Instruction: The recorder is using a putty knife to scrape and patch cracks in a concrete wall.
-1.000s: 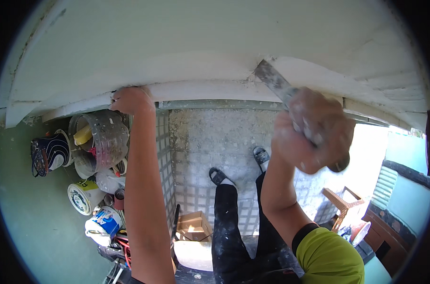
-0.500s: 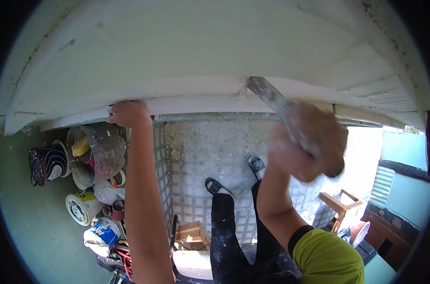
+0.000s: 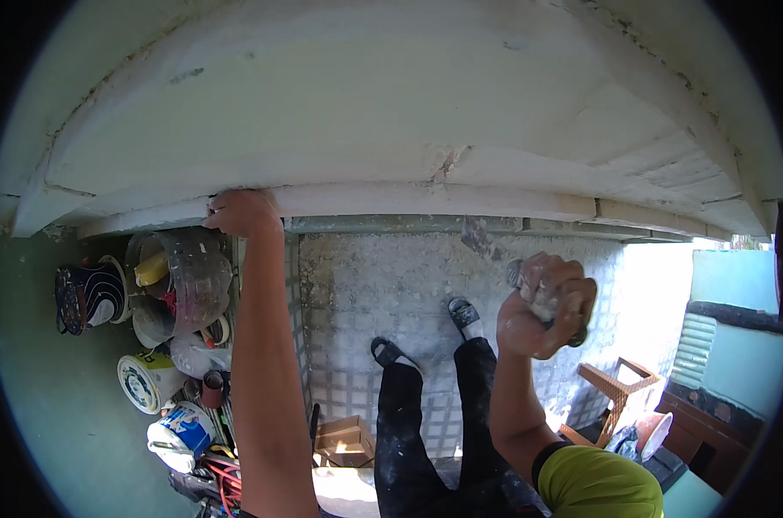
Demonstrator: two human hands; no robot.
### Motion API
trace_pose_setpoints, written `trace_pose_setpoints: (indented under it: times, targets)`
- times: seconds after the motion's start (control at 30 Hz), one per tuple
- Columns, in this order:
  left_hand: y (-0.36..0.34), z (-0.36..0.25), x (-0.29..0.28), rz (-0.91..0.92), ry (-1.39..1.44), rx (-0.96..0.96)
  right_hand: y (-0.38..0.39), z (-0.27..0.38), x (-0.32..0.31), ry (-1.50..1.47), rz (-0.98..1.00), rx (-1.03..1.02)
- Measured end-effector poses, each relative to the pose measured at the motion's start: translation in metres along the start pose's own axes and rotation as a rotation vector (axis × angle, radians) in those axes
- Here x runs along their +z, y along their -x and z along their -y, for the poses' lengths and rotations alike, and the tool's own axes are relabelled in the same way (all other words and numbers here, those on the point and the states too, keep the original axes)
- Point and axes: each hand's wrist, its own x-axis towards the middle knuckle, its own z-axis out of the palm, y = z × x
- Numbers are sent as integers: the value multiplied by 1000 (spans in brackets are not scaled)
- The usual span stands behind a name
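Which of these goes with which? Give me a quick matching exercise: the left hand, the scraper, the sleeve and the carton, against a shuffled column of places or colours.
Things:
1. Left hand
2. Scraper
3. Sleeve
4. Carton

Places or colours:
A. Yellow-green
B. In the grip of the right hand
C. Brown, left of the trousers in the picture
D. At the white ledge

Right pairs: 1-D, 2-B, 3-A, 4-C.
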Motion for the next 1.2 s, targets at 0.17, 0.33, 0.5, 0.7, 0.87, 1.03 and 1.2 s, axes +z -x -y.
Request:
trace_pose_setpoints:
  times: [0.17,0.33,0.5,0.7,0.87,1.03,1.2]
  targets:
    - [-5,0,-1,-23,212,-19,52,13,-55,570,160,206]
    - [-9,-2,2,-37,497,-61,81,41,-75,456,28,1015]
    - [-11,1,7,-16,782,-157,99,43,-77,78,-534,1250]
    - [0,14,0,-37,465,-171,119,47,-108,-228,-114,1503]
    - [-3,13,7,-222,392,-136,115,39,-105,-292,6,1583]
    - [-10,7,17,-265,624,-138,114,35,-100,-30,364,1360]
    - [-65,-17,49,-459,-171,23,105,18,-79,-141,185,1218]
